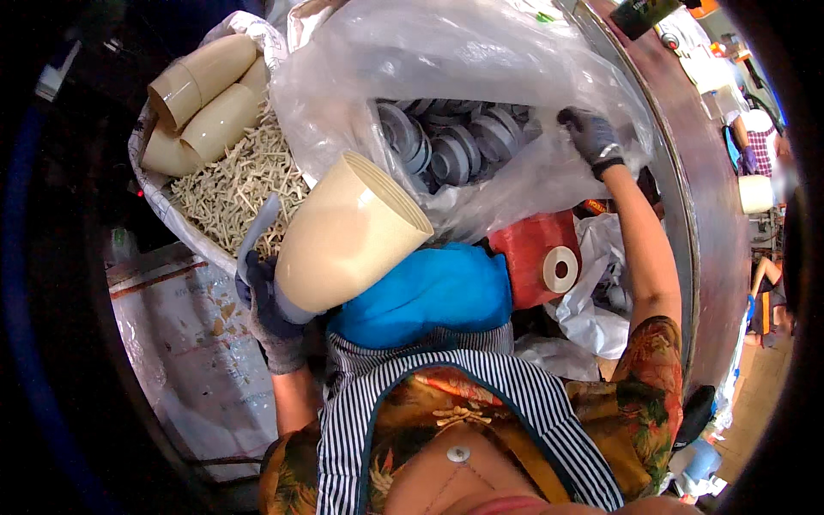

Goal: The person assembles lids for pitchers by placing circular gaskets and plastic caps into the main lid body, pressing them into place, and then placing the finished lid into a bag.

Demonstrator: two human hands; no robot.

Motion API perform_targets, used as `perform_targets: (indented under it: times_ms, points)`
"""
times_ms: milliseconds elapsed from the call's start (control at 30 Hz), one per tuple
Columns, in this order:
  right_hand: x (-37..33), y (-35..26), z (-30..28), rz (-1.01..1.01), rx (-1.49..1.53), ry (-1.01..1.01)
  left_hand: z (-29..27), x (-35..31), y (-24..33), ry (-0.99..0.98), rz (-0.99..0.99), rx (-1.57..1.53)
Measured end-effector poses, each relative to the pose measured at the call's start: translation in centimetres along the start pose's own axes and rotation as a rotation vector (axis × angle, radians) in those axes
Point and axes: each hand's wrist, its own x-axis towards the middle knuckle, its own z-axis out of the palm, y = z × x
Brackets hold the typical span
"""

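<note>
My left hand [276, 305], in a dark glove with a grey cuff, is closed around the lower end of a cream plastic cup-shaped housing [343, 240]. The housing lies tilted, its ridged open rim toward the upper right. A curved grey plastic piece [260, 225] sticks up from the same hand; its lower part is hidden by the fingers. At the upper right, my gloved right hand [590, 137] has its fingers curled on the edge of a clear plastic bag [481, 60]. Inside the bag's opening lie several grey round ridged caps [455, 154].
A white sack [142, 163] at the left holds small beige pieces [232, 184] and several cream housings [206, 81]. Blue cloth [425, 296] covers my lap beside a red block-like thing [524, 249] and a white tape roll [560, 269]. A metal edge [687, 197] runs along the right.
</note>
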Motion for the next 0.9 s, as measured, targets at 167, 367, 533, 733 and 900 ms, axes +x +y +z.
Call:
perform_targets:
  times_ms: [167,367,533,733,900]
  points:
    - [3.6,-6.8,-0.1,-0.032,-0.392,-0.271,1.4,0.8,1.6,0.102,-0.095,-0.049]
    - [3.2,-15.2,0.8,-0.387,-0.443,0.323,-2.0,0.5,1.9,0.122,-0.003,0.122]
    - [9.6,-21.5,11.3,0.166,0.315,-0.198,-0.6,0.7,2.0,0.109,0.045,0.077]
    - [2.7,-18.0,10.6,0.124,0.654,0.309,-0.5,-0.9,4.0,0.207,0.047,0.136]
    - [-14.9,-6.7,2.1,0.337,1.062,0.123,-2.5,-1.8,3.8,-0.014,0.025,0.125]
